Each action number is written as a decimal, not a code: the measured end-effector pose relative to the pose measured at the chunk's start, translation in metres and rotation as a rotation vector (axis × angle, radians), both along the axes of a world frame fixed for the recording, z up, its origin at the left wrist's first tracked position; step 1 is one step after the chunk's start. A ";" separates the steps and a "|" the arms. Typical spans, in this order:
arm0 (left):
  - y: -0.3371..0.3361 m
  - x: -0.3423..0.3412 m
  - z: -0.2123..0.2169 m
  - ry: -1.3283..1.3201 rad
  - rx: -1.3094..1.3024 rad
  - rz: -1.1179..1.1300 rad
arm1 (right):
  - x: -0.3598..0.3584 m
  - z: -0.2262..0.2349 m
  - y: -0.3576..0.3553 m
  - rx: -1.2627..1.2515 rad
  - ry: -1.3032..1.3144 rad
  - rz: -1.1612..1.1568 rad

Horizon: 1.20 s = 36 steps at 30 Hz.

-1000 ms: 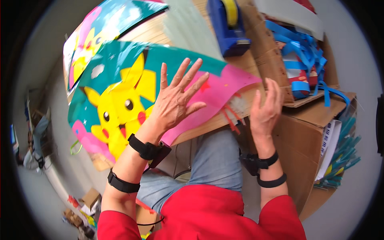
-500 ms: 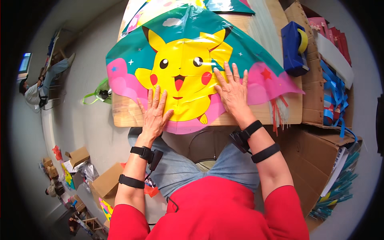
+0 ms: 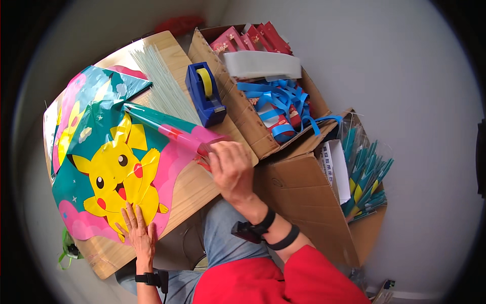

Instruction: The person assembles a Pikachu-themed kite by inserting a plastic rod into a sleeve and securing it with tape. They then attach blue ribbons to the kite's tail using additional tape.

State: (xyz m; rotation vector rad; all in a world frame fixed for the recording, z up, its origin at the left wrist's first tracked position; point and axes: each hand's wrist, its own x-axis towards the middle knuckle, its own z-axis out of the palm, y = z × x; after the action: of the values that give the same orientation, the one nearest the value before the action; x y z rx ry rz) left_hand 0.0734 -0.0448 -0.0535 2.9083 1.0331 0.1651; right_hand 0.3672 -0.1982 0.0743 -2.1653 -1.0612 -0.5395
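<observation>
A plastic kite sheet (image 3: 96,177) in teal and pink, printed with a yellow cartoon animal, lies over the wooden table. My left hand (image 3: 139,235) rests flat on its lower part, fingers stretched out. At the sheet's right corner, my right hand (image 3: 234,169) is closed, its fingers curled round the pink edge. That side is raised and folded over in a long ridge, and some red strips (image 3: 203,154) show beside the fingers. What sits inside the right fingers is partly hidden and slightly blurred.
On the wooden table (image 3: 202,190) are a bundle of thin pale rods (image 3: 164,81), a blue tape dispenser (image 3: 206,96) and more printed sheets (image 3: 109,81). Right of it, one cardboard box (image 3: 243,121) holds red packages and blue ribbon (image 3: 283,99); another (image 3: 304,195) holds rolled teal packs (image 3: 362,177).
The view has turned to the right. My right hand has left the sheet's middle and closed at its right corner, lifting that side. My left hand stays flat on the sheet.
</observation>
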 end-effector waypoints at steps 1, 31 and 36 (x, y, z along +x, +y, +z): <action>-0.002 0.004 -0.005 0.022 0.006 0.010 | 0.017 0.022 -0.030 -0.041 -0.002 -0.063; -0.048 -0.042 0.076 -0.162 -0.307 -0.041 | 0.263 0.102 -0.240 -0.211 0.193 -0.498; -0.069 0.000 0.106 -0.311 -0.432 -0.174 | 0.237 0.127 -0.250 -0.209 -0.431 -0.531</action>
State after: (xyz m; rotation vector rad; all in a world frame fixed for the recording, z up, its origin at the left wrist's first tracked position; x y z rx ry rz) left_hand 0.0735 -0.1142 0.0525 2.4630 0.6642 0.3270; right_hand 0.6046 -0.4479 0.2017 -2.5977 -0.7620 -1.2287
